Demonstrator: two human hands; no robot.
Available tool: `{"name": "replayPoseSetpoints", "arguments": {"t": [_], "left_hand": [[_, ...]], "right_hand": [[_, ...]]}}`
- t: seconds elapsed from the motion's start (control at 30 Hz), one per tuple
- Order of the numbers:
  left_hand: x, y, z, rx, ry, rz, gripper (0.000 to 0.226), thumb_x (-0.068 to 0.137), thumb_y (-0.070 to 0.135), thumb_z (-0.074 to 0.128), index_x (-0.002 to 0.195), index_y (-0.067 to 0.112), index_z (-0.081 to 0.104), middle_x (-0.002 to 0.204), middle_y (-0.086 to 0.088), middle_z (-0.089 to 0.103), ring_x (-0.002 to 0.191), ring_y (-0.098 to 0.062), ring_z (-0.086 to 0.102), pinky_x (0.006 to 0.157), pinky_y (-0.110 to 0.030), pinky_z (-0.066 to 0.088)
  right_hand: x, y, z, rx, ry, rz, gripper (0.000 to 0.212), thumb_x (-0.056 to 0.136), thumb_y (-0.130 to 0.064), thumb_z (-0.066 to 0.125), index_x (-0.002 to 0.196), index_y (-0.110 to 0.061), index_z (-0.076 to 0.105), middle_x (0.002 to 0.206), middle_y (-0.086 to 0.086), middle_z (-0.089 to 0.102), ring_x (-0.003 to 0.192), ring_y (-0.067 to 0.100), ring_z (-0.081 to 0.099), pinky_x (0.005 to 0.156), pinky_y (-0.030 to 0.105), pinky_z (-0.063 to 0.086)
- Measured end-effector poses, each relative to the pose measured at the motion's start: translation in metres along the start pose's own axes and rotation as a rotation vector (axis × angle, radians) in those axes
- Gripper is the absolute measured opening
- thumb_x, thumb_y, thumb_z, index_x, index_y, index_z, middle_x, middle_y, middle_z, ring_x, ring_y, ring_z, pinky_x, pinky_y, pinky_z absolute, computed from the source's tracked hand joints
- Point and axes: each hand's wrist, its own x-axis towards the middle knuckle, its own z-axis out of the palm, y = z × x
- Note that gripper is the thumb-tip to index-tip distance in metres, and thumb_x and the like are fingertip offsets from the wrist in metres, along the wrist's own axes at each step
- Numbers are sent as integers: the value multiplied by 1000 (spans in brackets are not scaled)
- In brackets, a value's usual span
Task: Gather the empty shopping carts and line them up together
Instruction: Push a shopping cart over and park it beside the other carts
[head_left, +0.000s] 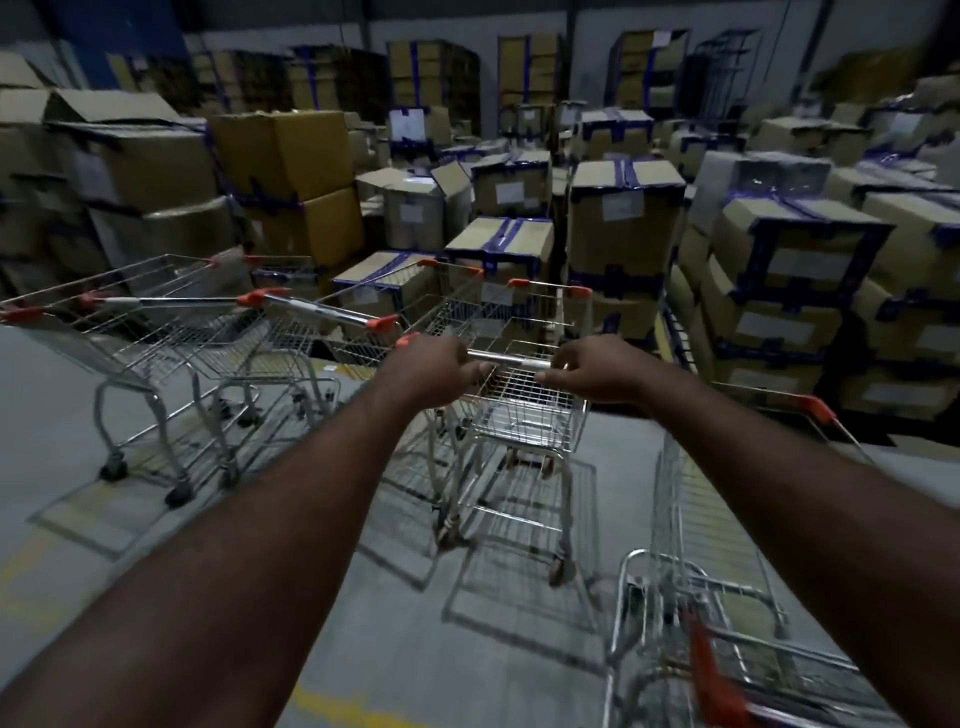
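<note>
At frame centre, the left hand (441, 370) and right hand (589, 375) both grasp the chrome handle of a silver wire shopping cart (524, 421), fingers curled over the bar. A row of silver wire carts (171, 332) stands just beside it at left. Another wire cart with orange trim (696, 525) crowds the lower right. Grey concrete floor (363, 597) lies between them. Stacked brown cardboard boxes with blue tape (623, 218) wall off the far side.
</note>
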Motion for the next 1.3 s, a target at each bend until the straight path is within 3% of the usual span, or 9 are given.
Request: {"name": "replayPoseSetpoints", "arguments": {"t": [0.13,0.33,0.57,0.8,0.9,1.03,1.1,1.2,1.3], "left_hand": [[35,-52,-12,12,-18,1,43,99,56,52,104,16,67,84,0,64,79,-14,62,77,-35,55],[85,-94,-12,-1,-37,38,43,100,53,51,105,14,69,86,-2,66,81,-16,63,85,-41,57],[159,-129,22,14,-112,37,52,96,63,49,111,17,67,100,-6,69,90,-21,64,90,-47,55],[257,-160,63,62,-229,36,47,99,58,50,100,15,69,89,-4,68,80,-18,64,81,-39,56],[300,-166,80,67,-253,59,43,99,56,51,103,17,69,95,-4,68,86,-19,63,81,-37,53],[338,-166,110,52,-240,125,42,99,55,52,108,18,71,104,-3,69,94,-20,62,83,-36,48],[347,-168,125,48,-294,126,45,99,58,49,109,20,71,109,-3,67,103,-22,61,96,-43,42],[356,-171,138,87,-415,124,60,103,64,27,114,26,71,122,-9,68,121,-28,58,111,-51,29],[359,-166,142,118,-451,175,69,105,61,12,120,28,71,134,-10,64,131,-29,52,113,-49,25]], "right_hand": [[43,-29,3,22,28,32,50,96,-58,54,118,-16,67,115,5,68,94,16,59,74,31,46],[101,-43,7,60,21,96,49,97,-53,56,124,-14,64,121,8,67,102,19,63,82,32,51],[184,-25,40,33,-22,146,47,96,-57,54,116,-16,67,113,7,68,100,20,62,86,36,54],[277,28,94,57,-67,264,61,94,-56,58,138,-14,55,143,12,56,129,29,53,105,44,46],[310,52,112,50,-69,308,68,93,-61,56,143,-15,51,147,12,51,131,30,51,105,46,45],[339,74,137,92,-114,381,62,96,-68,40,127,-19,62,132,12,62,118,29,57,98,43,47],[345,78,150,74,-170,424,71,97,-71,25,118,-19,67,126,12,65,115,30,58,94,41,46],[352,83,156,-40,-140,502,80,94,-76,20,112,-16,70,118,12,66,107,31,61,83,38,44],[345,83,156,-123,-88,538,78,96,-73,21,99,-14,72,94,9,63,85,27,54,73,34,41]]}}
